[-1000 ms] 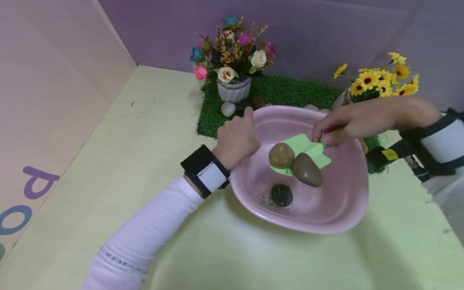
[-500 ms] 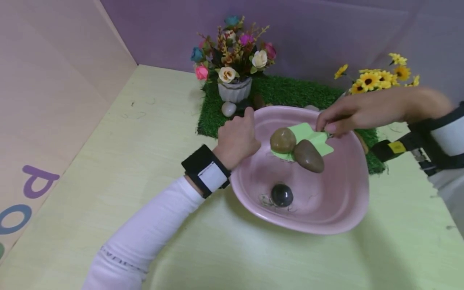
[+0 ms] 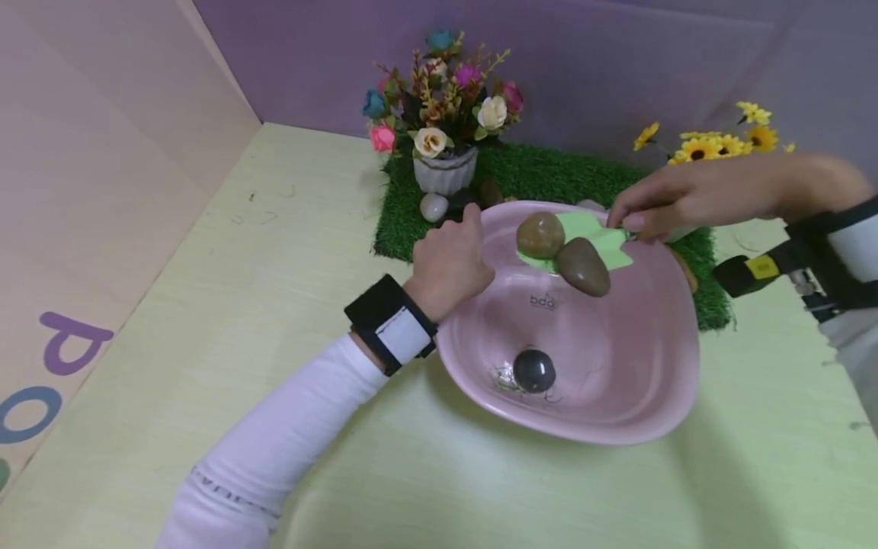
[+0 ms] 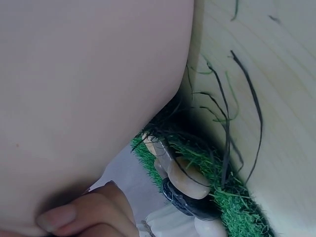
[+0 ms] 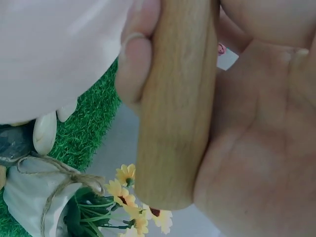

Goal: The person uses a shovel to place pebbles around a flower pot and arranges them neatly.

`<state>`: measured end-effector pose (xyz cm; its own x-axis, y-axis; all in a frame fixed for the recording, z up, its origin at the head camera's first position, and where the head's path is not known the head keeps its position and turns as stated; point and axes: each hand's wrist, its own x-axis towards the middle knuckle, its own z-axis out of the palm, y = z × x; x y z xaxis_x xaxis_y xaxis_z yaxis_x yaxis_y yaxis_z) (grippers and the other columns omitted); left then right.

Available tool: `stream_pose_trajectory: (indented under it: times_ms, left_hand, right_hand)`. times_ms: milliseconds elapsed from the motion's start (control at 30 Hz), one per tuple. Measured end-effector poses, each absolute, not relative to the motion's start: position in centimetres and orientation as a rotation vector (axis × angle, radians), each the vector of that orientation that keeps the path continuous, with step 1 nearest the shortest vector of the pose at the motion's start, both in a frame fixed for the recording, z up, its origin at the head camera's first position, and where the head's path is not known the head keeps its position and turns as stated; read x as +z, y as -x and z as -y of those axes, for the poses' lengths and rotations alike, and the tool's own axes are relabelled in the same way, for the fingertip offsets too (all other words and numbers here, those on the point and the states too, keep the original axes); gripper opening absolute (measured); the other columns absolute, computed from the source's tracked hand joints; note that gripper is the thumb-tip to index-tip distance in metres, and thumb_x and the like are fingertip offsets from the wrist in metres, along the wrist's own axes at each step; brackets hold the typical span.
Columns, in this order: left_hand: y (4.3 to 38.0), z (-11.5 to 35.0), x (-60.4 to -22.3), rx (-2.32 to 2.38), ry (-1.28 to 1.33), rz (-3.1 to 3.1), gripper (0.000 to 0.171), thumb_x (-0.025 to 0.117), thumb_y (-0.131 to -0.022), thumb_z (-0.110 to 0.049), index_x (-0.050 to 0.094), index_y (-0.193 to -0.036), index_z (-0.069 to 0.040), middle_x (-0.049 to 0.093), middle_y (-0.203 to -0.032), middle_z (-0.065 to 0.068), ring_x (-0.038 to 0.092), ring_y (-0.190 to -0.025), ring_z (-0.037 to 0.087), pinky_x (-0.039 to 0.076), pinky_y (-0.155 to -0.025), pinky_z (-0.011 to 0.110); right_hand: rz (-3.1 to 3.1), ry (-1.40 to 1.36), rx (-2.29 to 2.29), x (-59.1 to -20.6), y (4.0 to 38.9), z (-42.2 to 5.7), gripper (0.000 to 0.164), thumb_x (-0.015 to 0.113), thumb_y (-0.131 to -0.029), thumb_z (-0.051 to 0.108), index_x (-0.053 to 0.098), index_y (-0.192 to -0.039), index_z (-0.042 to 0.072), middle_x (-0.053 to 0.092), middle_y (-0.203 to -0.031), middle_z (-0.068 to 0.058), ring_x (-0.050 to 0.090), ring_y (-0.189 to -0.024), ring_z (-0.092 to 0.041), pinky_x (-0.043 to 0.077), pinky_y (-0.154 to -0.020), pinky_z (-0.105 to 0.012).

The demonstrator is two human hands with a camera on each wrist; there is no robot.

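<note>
A pink basin (image 3: 576,335) stands tilted on the table, and my left hand (image 3: 449,263) grips its left rim. In the left wrist view the fingertips (image 4: 57,218) press on the basin's side. My right hand (image 3: 727,194) holds a small garden shovel with a light green blade (image 3: 610,245). Its wooden handle (image 5: 173,113) lies along the palm in the right wrist view. On the blade rest a round tan stone (image 3: 540,235) and an oval brown stone (image 3: 583,267), near the basin's far wall. A dark stone (image 3: 534,370) lies low in the basin beside grass bits.
Behind the basin lies an artificial grass mat (image 3: 549,171) with a pot of mixed flowers (image 3: 446,169), a pale stone (image 3: 433,207) and yellow flowers (image 3: 700,148). A purple wall (image 3: 583,84) backs the table (image 3: 274,221).
My right hand has lifted the shovel with its two stones up and away toward the far rim, uncovering a printed mark on the basin. Left hand, basin and dark stone stay nearly still.
</note>
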<state>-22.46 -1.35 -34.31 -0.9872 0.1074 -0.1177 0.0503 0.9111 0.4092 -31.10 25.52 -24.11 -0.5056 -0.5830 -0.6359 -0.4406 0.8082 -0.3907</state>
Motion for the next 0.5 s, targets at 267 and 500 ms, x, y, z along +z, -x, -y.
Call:
stream_pose_trajectory:
  times_ms: [267,500]
  left_hand:
    - [22.4,1.4,-34.3,0.639,-0.125,-2.939,0.06,0.067,-0.088,-0.021,0.039,-0.138,-0.004,0.062,-0.085,0.013,0.066,-0.07,0.031,0.053,-0.055,0.041]
    - [22.4,1.4,-34.3,0.634,-0.132,-2.956,0.054,0.067,-0.09,-0.027,0.042,-0.133,-0.005,0.062,-0.085,0.011,0.066,-0.071,0.031,0.054,-0.055,0.041]
  right_hand:
    - [-2.261,0.699,-0.201,-24.1,31.9,-25.3,0.044,0.038,-0.105,0.04,0.047,-0.142,0.017,0.053,-0.141,-0.01,0.054,-0.125,-0.034,0.048,-0.093,-0.059]
    - [-2.297,0.686,-0.21,-23.9,32.6,-25.1,0.046,0.038,-0.105,0.041,0.046,-0.143,0.017,0.047,-0.145,-0.014,0.047,-0.129,-0.039,0.045,-0.093,-0.062]
